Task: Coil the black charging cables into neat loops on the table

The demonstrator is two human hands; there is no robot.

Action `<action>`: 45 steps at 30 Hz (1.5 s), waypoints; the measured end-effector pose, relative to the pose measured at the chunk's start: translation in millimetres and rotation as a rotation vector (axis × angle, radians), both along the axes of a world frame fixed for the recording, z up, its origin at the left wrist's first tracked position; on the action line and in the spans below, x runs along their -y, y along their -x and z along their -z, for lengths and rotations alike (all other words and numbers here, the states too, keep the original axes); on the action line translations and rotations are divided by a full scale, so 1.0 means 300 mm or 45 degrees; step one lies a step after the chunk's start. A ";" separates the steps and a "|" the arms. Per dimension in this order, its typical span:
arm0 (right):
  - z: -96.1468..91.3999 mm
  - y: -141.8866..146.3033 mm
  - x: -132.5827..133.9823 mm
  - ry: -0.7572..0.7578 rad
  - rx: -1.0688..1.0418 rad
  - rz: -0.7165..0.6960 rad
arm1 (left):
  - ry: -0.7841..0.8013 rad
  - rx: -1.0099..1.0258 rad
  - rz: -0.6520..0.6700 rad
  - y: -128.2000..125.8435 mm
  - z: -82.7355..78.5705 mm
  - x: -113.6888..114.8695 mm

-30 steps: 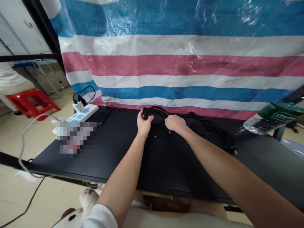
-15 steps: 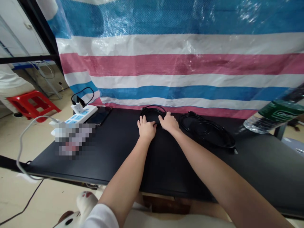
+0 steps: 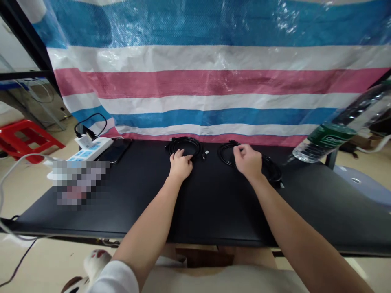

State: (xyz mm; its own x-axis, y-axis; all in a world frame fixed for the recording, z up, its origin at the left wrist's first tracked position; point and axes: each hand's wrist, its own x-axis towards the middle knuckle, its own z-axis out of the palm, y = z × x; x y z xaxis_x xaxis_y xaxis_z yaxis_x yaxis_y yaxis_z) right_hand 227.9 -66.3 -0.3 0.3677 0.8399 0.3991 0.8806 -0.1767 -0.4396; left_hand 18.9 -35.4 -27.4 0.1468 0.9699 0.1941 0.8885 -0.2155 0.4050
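Observation:
Two coils of black cable with plugs lie on a black tabletop (image 3: 207,207). At the near edge of the left cable coil (image 3: 200,142) rests my left hand (image 3: 181,166), palm down, fingers apart, thumb stretched to the right. A light-coloured connector (image 3: 207,152) pokes out on that coil's right side. Over the right cable coil (image 3: 273,170) is my right hand (image 3: 249,162), its fingers curled in toward the thumb. It covers part of the coil, and what is between its fingertips, if anything, is hidden.
On the left are a white power strip (image 3: 102,144) with a charger, a dark phone (image 3: 114,151) and a blurred-out item (image 3: 82,183). A tilted water bottle (image 3: 326,136) stands at right. Behind hangs a striped sheet (image 3: 198,81); a red stool (image 3: 27,138) is beyond the left edge.
My right hand has left the left coil and moved right, over the other coil. My left hand stays at the left coil. The view has shifted somewhat to the right.

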 end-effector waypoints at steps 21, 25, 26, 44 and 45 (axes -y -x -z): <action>0.028 -0.271 0.003 0.107 -0.205 0.576 | -0.034 -0.134 -0.028 -0.017 -0.008 0.000; 0.024 -0.266 0.004 0.251 -0.278 0.645 | -0.018 -0.116 0.009 -0.022 -0.008 0.009; 0.029 -0.269 0.002 0.270 -0.281 0.655 | -0.022 -0.105 0.001 -0.021 -0.008 0.011; -0.001 -0.282 0.008 0.316 -0.464 0.575 | -0.035 -0.080 0.013 -0.014 0.017 -0.015; -0.002 -0.278 0.011 0.365 -0.470 0.598 | -0.012 -0.102 0.062 -0.013 0.019 -0.019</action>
State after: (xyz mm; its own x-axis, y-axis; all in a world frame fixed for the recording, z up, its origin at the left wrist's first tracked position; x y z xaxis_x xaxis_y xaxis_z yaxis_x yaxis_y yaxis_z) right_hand 311.3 -69.5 0.4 0.7906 0.6110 -0.0393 0.4817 -0.6603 -0.5762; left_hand 22.7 -29.6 -33.1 0.2089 0.9595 0.1888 0.9064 -0.2624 0.3309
